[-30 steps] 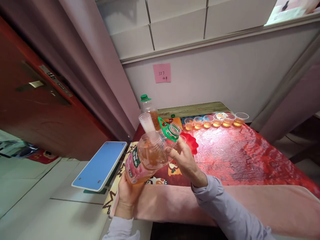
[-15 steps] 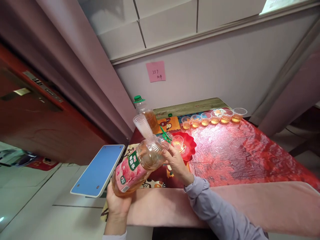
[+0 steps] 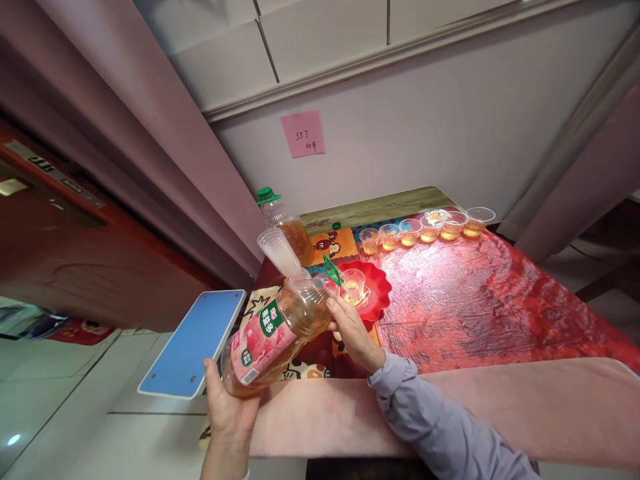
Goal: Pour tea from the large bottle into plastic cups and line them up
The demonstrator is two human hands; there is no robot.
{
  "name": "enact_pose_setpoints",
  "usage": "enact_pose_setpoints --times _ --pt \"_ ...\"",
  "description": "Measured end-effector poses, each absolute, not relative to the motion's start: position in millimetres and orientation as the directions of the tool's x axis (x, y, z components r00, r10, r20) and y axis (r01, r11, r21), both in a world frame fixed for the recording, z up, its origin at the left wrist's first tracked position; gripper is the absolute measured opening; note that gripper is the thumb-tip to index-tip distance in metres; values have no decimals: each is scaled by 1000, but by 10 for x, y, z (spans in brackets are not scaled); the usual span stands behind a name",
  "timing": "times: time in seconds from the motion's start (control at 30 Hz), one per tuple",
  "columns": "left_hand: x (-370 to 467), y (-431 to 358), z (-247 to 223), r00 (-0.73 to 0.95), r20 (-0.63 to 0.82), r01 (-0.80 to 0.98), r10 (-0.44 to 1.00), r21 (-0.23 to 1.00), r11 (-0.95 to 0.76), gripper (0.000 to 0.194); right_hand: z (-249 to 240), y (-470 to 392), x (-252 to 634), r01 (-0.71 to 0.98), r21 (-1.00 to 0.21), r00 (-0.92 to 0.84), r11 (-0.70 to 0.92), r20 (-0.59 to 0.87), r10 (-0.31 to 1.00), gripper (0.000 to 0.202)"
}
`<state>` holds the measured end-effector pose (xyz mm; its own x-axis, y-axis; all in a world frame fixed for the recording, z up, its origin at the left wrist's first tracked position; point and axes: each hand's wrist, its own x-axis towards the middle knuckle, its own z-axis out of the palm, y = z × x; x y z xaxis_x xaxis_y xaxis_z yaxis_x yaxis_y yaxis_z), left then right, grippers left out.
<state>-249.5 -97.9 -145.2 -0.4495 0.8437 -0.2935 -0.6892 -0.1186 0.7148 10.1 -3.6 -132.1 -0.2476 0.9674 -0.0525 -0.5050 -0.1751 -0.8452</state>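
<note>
A large clear juice bottle [image 3: 265, 340] with a pink label is tilted, its neck pointing right over a red scalloped plate [image 3: 383, 297]. My left hand [image 3: 230, 407] cups the bottle's base from below, thumb apart along the side. Near the neck, my right hand [image 3: 354, 333] grips the bottle, fingers partly hidden behind it. A green handle [image 3: 333, 270] sticks up by the neck. On the plate stands a clear plastic cup [image 3: 353, 283] with a little amber juice at the bottom. The bottle's mouth is hard to make out.
Behind the tilted bottle are a stack of clear cups [image 3: 277, 250] and a second juice bottle [image 3: 296, 241] with a green cap. Several cups of juice [image 3: 410, 233] line the table's back edge. A loose green cap [image 3: 337, 225] lies there. A blue board stool [image 3: 195, 343] stands left.
Juice has run further into the bottle's neck end. The bottle's base and my left hand have shifted slightly left and down. The camera view has moved a little.
</note>
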Motion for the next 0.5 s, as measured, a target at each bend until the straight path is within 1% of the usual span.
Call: enact_pose_setpoints --times 0.1,0.17,0.3,0.4,0.5 --pt "-2490 -965 -1372 -493 -315 -646 811 757 -98 55 -1307 -56 120 -558 -799 -269 -223 -80 960 66" --pt "-2483 -949 -1304 -505 -326 -633 799 769 -85 51 -1312 -55 124 -579 -783 -279 -227 -72 958 66" --pt "-2471 -920 -1226 -496 -348 -650 795 757 -74 52 -1339 -39 128 -593 -772 -300 -228 -51 953 63" --pt "-2460 -910 -1209 -481 -353 -674 803 735 -81 55 -1353 -32 136 -579 -779 -317 -241 -57 947 67" --pt "-2428 -905 -1176 -484 -362 -658 796 750 -59 52 -1357 -32 142 -565 -788 -321 -244 -63 945 66"
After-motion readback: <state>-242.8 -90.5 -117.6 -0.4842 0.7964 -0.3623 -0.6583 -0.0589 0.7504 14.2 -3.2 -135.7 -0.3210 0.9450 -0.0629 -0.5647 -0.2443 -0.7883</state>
